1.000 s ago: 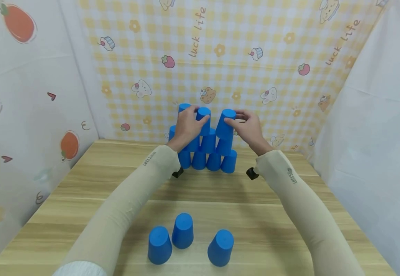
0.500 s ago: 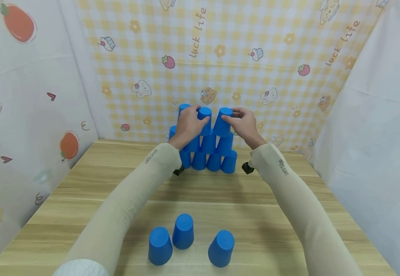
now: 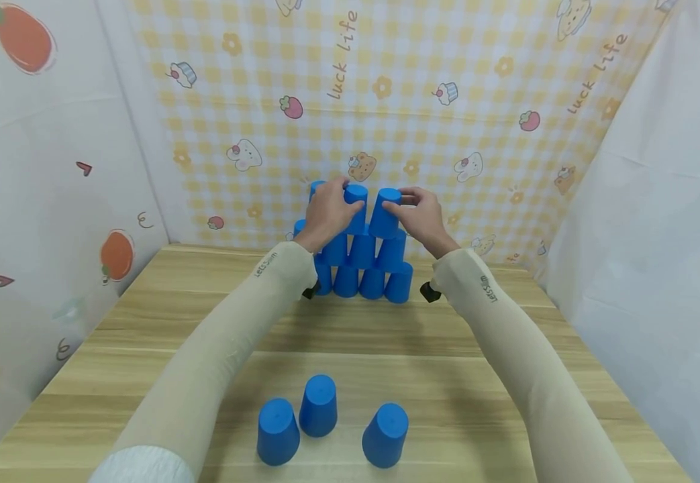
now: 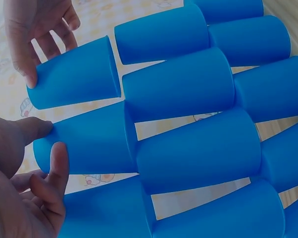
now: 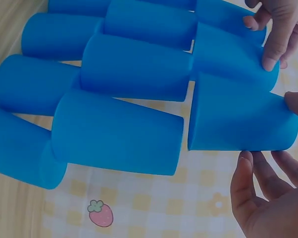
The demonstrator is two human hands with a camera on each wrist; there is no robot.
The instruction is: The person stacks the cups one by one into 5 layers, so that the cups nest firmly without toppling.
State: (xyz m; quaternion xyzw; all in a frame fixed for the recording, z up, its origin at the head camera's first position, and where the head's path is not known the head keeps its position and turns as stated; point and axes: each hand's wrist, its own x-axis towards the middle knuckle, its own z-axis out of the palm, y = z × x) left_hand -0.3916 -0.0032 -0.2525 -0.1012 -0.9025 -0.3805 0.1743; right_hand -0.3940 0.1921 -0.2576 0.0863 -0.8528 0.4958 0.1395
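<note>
Two upside-down, blue, tapered plastic-looking cups (image 3: 278,433) sit bottom centre-left. Up mid-frame there's a blue cup pyramid (image 3: 362,252), and the left hand (image 3: 328,215) is pinching its middle top-row cup (image 3: 357,208). One more loose cup (image 3: 384,436) sits bottom centre, and the right hand (image 3: 423,216) has thumb and fingers clamped on the top row's right-end cup (image 3: 386,218).

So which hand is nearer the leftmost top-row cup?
Left: the left hand is beside that cup, gripping its neighbour; the right hand is farther across, holding the top row's rightmost cup.
</note>
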